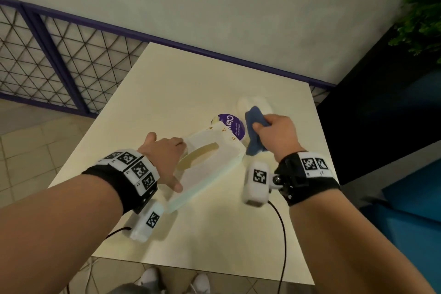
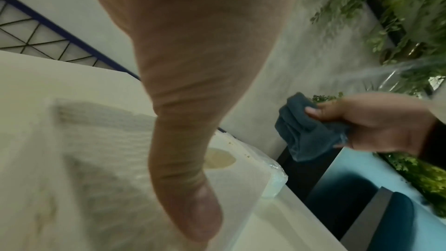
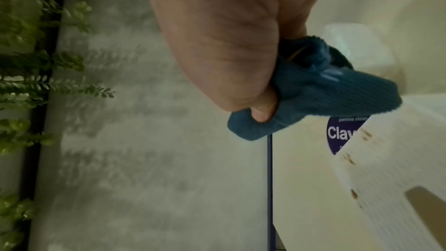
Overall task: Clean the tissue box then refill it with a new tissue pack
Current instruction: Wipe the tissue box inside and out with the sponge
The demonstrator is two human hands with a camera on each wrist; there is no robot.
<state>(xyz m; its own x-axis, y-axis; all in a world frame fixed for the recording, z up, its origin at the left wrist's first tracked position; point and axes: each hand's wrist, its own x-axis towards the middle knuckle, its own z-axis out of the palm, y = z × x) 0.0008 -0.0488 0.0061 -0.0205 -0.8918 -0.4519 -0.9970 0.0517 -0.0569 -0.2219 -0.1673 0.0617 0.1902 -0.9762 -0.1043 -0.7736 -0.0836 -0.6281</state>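
A white tissue box (image 1: 214, 157) with an oval slot lies slanted on the cream table (image 1: 191, 83); brown stains dot its far end (image 3: 364, 135). My left hand (image 1: 173, 164) holds the box's near-left end, fingers on the far edge and thumb (image 2: 193, 207) on top. My right hand (image 1: 265, 131) grips a bunched blue cloth (image 1: 255, 141), just off the box's far-right corner and above the table. In the right wrist view the cloth (image 3: 325, 91) hangs over the stained end. A pale wrapped tissue pack (image 1: 260, 102) lies behind the cloth.
A round purple sticker (image 1: 235, 126) sits on the table under the box's far end. A purple mesh railing (image 1: 59, 55) runs left and behind, in front of a grey wall. A black planter with greenery (image 1: 424, 12) and a blue seat (image 1: 405, 198) stand right.
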